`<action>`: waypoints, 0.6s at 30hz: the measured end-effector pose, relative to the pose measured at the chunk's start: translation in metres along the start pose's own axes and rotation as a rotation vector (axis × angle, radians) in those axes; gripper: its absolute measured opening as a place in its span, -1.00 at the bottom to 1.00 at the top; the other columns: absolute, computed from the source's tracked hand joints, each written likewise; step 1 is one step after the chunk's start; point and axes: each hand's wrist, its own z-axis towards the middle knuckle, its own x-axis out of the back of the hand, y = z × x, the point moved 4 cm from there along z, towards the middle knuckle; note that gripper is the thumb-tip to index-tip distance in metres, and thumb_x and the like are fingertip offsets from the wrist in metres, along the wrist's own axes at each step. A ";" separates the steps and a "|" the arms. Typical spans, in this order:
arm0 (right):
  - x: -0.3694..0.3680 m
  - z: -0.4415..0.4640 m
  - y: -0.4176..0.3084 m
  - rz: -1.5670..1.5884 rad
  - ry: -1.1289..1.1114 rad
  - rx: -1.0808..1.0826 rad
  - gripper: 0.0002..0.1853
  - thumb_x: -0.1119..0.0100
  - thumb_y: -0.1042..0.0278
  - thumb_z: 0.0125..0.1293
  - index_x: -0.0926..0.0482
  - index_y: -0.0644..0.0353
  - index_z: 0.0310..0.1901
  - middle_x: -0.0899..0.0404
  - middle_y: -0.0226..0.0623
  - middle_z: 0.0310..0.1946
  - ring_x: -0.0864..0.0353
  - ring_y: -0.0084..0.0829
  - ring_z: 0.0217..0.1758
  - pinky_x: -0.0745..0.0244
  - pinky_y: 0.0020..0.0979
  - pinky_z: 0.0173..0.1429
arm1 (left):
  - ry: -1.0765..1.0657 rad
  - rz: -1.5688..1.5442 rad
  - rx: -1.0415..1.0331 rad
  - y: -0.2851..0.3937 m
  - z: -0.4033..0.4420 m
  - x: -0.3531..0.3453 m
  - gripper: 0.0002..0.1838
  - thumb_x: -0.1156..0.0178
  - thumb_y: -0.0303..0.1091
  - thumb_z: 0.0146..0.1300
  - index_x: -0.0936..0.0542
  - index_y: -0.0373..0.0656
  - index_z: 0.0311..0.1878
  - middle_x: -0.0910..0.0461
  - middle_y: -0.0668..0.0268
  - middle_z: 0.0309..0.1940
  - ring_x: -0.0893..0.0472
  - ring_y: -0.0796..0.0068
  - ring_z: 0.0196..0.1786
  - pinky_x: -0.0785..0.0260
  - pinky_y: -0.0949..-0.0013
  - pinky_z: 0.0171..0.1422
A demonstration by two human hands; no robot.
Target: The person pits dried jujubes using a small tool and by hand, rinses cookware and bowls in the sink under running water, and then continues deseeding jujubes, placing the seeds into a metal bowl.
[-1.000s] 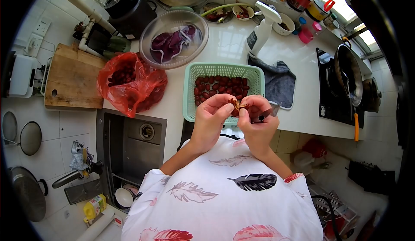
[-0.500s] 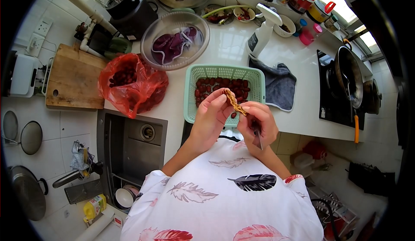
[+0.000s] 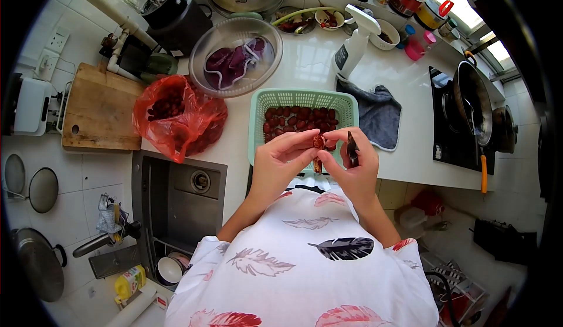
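A split red date (image 3: 318,141) is pinched between the fingertips of both hands, above the front of a pale green basket. My left hand (image 3: 281,160) closes on its left side, thumb and fingers together. My right hand (image 3: 359,165) grips the other side with thumb and forefinger. A dark, narrow tool, seemingly a small knife (image 3: 352,150), is tucked in the right fingers and partly hidden. Beneath, the green basket (image 3: 254,129) holds several whole red dates (image 3: 296,116).
Left of the basket sits a red plastic bag (image 3: 196,119) of dates, near the sink (image 3: 182,204) and a wooden cutting board (image 3: 97,113). Behind is a clear bowl (image 3: 199,63) with purple pieces. A spray bottle (image 3: 352,48), grey cloth (image 3: 381,116) and stove with a wok (image 3: 478,104) stand right.
Both hands have turned the date from a stretched, opened strip showing its tan inside to a folded shape with red skin showing. The dark tool in my right hand now points upward.
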 end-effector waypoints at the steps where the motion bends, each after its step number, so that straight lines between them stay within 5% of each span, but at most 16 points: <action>1: 0.001 0.002 -0.001 0.000 0.001 0.000 -0.74 -0.32 0.55 -0.08 -0.52 0.23 -0.28 -0.48 -0.44 -0.39 -0.32 -0.73 -0.50 -0.12 -0.70 -0.58 | 0.020 0.089 -0.031 0.001 -0.002 0.000 -0.67 -0.16 -0.60 0.10 -0.51 -0.29 -0.01 -0.53 0.23 -0.16 -0.56 0.45 -0.10 -0.41 0.50 -0.02; 18: -0.001 0.003 0.007 -0.052 -0.110 -0.125 -0.84 -0.26 0.55 -0.04 -0.56 0.26 -0.35 -0.48 -0.44 -0.48 -0.33 -0.73 -0.56 -0.16 -0.68 -0.58 | 0.074 0.269 -0.080 0.010 -0.006 -0.001 -0.75 -0.14 -0.67 0.07 -0.57 -0.36 -0.13 -0.56 0.16 -0.21 -0.57 0.53 -0.20 -0.46 0.53 -0.08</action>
